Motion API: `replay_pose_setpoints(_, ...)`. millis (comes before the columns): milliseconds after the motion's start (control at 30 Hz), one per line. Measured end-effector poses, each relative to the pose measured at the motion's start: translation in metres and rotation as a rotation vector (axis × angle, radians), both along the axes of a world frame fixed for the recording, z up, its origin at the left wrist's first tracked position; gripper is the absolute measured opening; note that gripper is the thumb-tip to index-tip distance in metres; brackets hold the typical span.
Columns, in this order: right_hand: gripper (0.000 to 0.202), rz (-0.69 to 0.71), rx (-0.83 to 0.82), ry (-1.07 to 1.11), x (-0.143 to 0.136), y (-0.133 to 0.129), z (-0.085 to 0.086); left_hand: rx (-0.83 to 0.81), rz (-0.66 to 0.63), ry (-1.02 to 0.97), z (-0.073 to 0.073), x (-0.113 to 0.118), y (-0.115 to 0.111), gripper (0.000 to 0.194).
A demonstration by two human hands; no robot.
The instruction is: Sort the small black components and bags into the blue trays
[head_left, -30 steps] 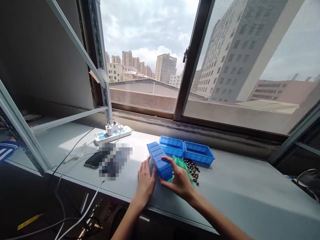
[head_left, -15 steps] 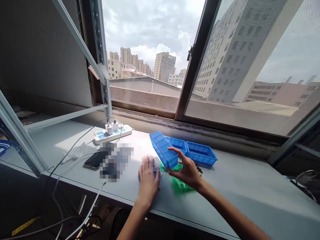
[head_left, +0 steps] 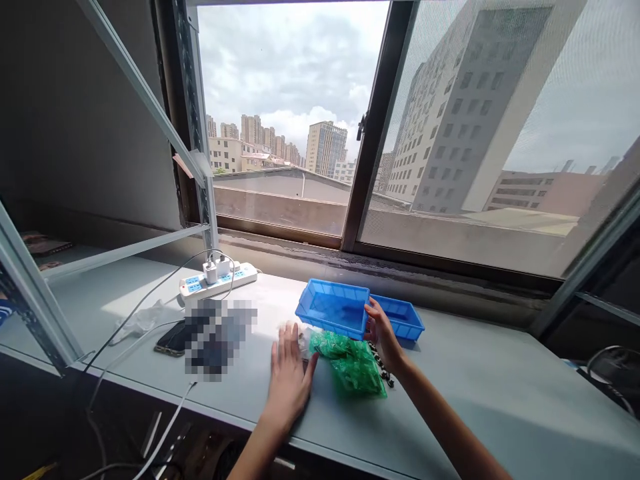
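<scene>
My right hand point(head_left: 384, 333) grips the right end of a blue plastic tray point(head_left: 334, 308), which is raised over the table with its open side up. Behind it on the right, a second blue tray point(head_left: 400, 317) rests on the table. A crumpled green plastic bag point(head_left: 353, 365) lies below the held tray, and small black-and-white pieces point(head_left: 384, 371) show at its right edge. My left hand point(head_left: 290, 377) is palm down with fingers apart, over or on a clear plastic wrapping point(head_left: 303, 339); what lies under the palm is hidden.
A white power strip point(head_left: 219, 281) with plugs stands by the window. Left of my hands are a dark phone point(head_left: 171, 339), a pixelated patch, cables and crumpled clear plastic point(head_left: 143, 320). Metal shelf posts point(head_left: 43, 287) rise at the left; the table's front edge runs below.
My right hand has turned the tray from steeply tilted, underside showing, to nearly level with its inside showing. The green bag is more exposed. The view has shifted slightly.
</scene>
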State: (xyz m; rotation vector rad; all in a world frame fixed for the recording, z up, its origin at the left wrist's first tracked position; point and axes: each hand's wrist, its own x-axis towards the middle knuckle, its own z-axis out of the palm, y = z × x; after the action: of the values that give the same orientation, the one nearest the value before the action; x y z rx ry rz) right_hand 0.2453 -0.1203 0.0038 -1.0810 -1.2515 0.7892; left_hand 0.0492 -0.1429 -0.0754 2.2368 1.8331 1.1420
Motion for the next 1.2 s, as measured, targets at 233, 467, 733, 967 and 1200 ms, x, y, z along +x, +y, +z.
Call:
replay_pose_setpoints(233, 0.064, 0.118, -0.144, 0.124, 0.006, -0.011, 0.004, 0.347, -0.092, 0.046, 0.046, 0.012, -0.008, 0.056)
replay_pose_setpoints(467, 0.073, 0.194, -0.035, 0.086, 0.008, -0.007, 0.032, 0.464, -0.646, 0.252, 0.104, 0.034, 0.033, 0.042)
replay_pose_setpoints(733, 0.052, -0.089, 0.039, -0.199, 0.081, 0.012, -0.004, 0.275, -0.315, 0.048, 0.114, 0.014, 0.105, 0.039)
replay_pose_setpoints(967, 0.036, -0.466, 0.141, -0.407, 0.126, 0.021, -0.035, 0.07, -0.292, 0.186, 0.095, -0.017, 0.129, 0.05)
replay_pose_setpoints(1200, 0.036, -0.589, 0.019, -0.477, 0.139, 0.023, -0.051, -0.053, -0.394, 0.244, 0.07, -0.027, 0.136, 0.061)
